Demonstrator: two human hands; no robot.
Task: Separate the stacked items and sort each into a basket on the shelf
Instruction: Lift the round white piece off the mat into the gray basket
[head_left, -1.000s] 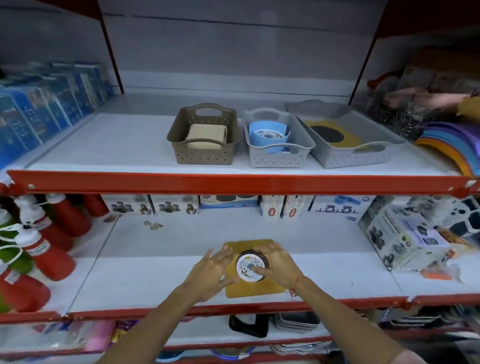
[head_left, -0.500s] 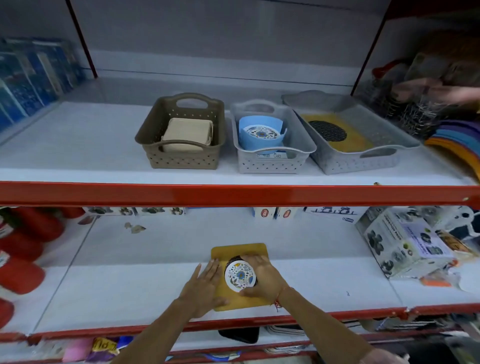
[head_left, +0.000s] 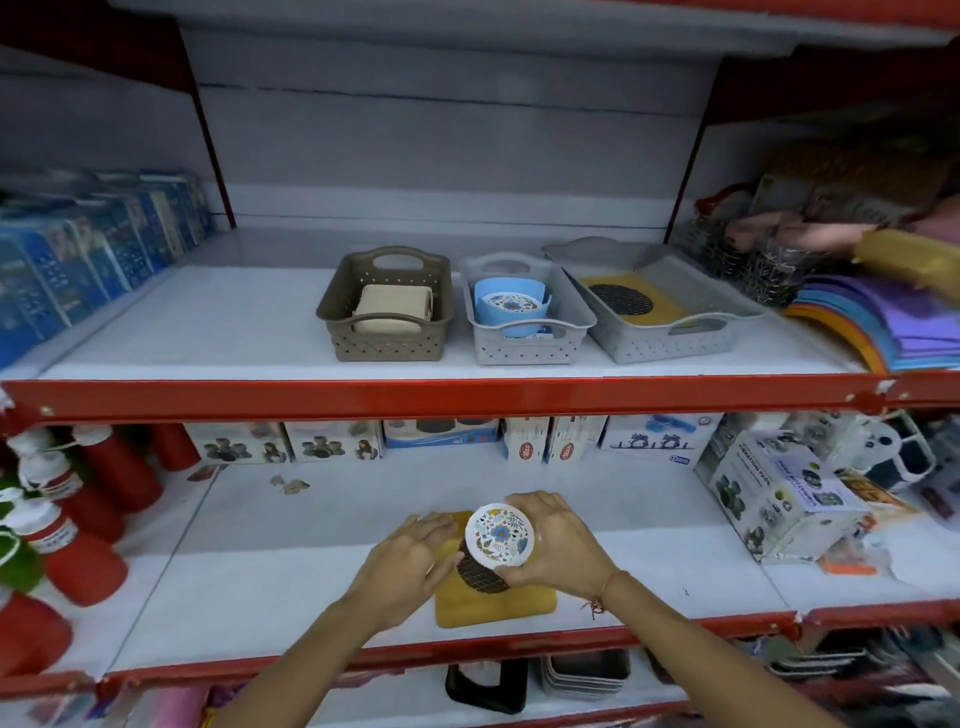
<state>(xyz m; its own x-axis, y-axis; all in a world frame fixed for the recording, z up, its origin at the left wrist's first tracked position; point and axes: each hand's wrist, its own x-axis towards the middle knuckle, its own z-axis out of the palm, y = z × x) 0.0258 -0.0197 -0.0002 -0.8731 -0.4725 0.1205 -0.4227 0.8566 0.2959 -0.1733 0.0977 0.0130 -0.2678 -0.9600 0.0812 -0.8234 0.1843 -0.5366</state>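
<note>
On the lower shelf lies a yellow mat (head_left: 493, 605) with a dark woven round coaster (head_left: 480, 577) on it. My right hand (head_left: 558, 540) holds a white round floral disc (head_left: 500, 533), tilted up off the dark coaster. My left hand (head_left: 410, 561) lies flat on the yellow mat's left part, fingers spread. On the upper shelf stand a brown basket (head_left: 387, 345) with a beige item, a small grey basket (head_left: 524, 345) with a blue bowl and a floral disc, and a large grey tray (head_left: 670, 340) holding a yellow mat and a dark coaster.
Red squeeze bottles (head_left: 78, 551) crowd the lower shelf's left. A boxed product (head_left: 779, 499) and other boxes stand at the right and back. Blue packs (head_left: 93, 254) sit upper left; coloured mats (head_left: 883, 322) upper right. The red shelf edge (head_left: 467, 397) runs between levels.
My right hand has lifted and tilted the floral disc off the dark coaster, which now shows underneath. The view has tipped upward and moved closer.
</note>
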